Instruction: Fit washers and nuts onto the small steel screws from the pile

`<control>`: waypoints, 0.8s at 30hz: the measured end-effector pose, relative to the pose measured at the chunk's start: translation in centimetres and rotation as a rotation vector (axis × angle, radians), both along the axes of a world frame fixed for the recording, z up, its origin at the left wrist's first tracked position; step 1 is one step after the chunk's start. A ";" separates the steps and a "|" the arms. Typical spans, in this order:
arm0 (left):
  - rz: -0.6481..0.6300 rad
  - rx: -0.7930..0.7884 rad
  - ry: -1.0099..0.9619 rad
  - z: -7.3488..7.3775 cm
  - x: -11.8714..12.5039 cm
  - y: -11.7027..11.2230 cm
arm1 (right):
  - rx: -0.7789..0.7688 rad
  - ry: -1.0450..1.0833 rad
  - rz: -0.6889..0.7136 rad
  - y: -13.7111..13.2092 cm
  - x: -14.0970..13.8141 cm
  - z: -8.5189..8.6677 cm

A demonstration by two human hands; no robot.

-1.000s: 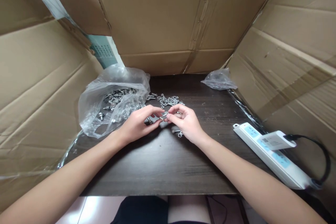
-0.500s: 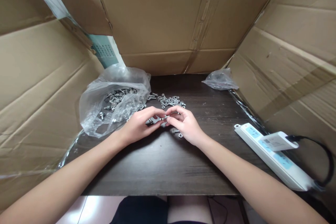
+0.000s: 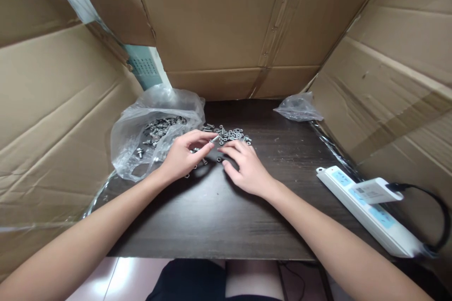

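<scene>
Between the thumb and fingertips of my left hand (image 3: 185,153) a small silver bolt (image 3: 215,138) is pinched, its shank pointing up to the right. My right hand (image 3: 245,167) hovers apart from it with fingers spread and nothing visible in them. A single nut (image 3: 219,160) lies on the dark table near my right thumb. Just beyond both hands is a loose pile of nuts, washers and bolts (image 3: 235,134). More bolts (image 3: 204,162) lie under my left hand, partly hidden by it.
A clear plastic bag (image 3: 123,136) full of bolts lies open on the left. Another clear bag (image 3: 299,107) sits at the back right. A white power strip (image 3: 391,230) with a plugged-in charger (image 3: 376,190) stands at right. Cardboard walls (image 3: 226,19) enclose the dark table (image 3: 212,225).
My hands have come apart; the left has lifted slightly with the bolt, and the right has opened its fingers. The view has shifted a little.
</scene>
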State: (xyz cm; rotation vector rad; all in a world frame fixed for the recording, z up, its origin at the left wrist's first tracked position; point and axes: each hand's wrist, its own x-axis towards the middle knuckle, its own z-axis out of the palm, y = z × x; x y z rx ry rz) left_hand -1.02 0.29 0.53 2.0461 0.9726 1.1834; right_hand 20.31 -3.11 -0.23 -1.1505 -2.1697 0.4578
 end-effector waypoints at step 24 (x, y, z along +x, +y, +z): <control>-0.128 0.096 0.217 -0.4 0.2 -0.4 | 0.120 0.368 0.016 0.1 -0.2 -0.1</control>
